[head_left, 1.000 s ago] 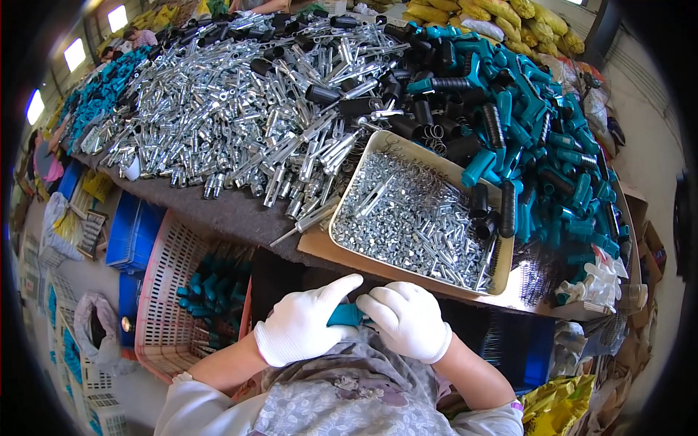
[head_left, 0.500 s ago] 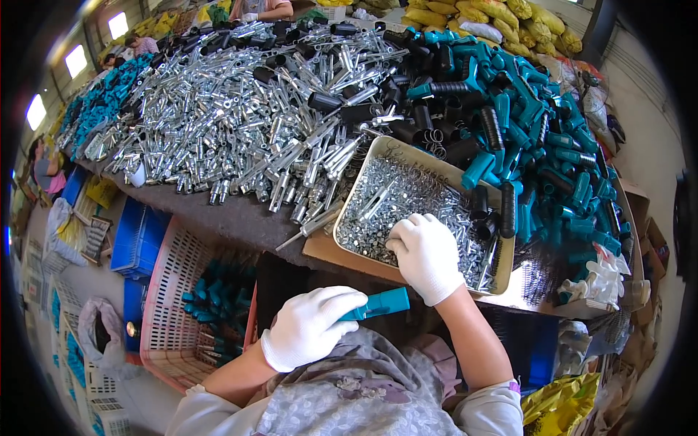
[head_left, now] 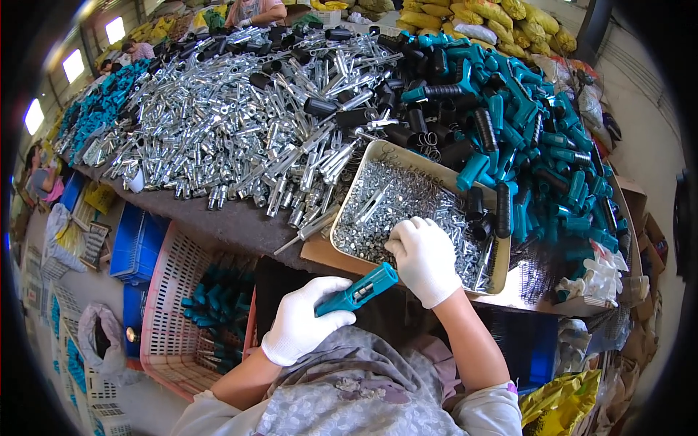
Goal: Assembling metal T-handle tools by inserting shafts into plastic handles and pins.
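While right hand (head_left: 422, 260) overhangs tray rim (head_left: 502, 266), left hand (head_left: 304, 320) outside, gripping handle (head_left: 351, 290)

One held handle (head_left: 372, 284), one cream tray (head_left: 500, 267)

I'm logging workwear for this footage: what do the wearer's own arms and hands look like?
The left hand and right hand wear matching white, close-fitting gloves that end around the wrists. The forearms are bare below pale greyish sleeves; a small purple patch shows at the right sleeve's edge.
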### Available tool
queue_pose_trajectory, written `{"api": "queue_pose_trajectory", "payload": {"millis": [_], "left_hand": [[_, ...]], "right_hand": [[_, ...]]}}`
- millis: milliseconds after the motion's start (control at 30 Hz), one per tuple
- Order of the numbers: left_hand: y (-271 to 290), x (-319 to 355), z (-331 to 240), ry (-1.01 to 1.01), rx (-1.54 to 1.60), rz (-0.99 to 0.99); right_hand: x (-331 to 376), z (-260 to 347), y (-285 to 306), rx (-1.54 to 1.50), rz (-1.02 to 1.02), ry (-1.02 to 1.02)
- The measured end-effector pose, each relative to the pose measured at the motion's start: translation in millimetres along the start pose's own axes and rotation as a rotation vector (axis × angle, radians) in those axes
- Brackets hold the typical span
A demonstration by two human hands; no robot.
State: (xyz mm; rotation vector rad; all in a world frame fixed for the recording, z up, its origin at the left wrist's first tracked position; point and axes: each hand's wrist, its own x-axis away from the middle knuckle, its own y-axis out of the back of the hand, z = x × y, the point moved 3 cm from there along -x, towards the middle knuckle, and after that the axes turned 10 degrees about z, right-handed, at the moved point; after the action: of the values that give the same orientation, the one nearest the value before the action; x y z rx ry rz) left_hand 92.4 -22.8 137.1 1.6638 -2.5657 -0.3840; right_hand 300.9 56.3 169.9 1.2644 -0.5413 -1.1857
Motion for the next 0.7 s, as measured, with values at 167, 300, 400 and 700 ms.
{"api": "queue_pose_trajectory", "payload": {"millis": [167,300,400,700], "left_hand": [[0,-4,9,0.130,0.467,0.049],[-8,-12,8,0.228,0.785,0.054],[-12,-16,8,0.256,0.897,0.044],[-27,-14,-11,0.139,0.592,-0.018]], "right_hand": [[6,0,12,-0.259,-0.201,-0.056],[15,3,10,-0.265,-0.369,0.029],[24,9,7,-0.219,-0.379,0.020],[52,44,2,-0.731,-0.127,-0.173]]}}
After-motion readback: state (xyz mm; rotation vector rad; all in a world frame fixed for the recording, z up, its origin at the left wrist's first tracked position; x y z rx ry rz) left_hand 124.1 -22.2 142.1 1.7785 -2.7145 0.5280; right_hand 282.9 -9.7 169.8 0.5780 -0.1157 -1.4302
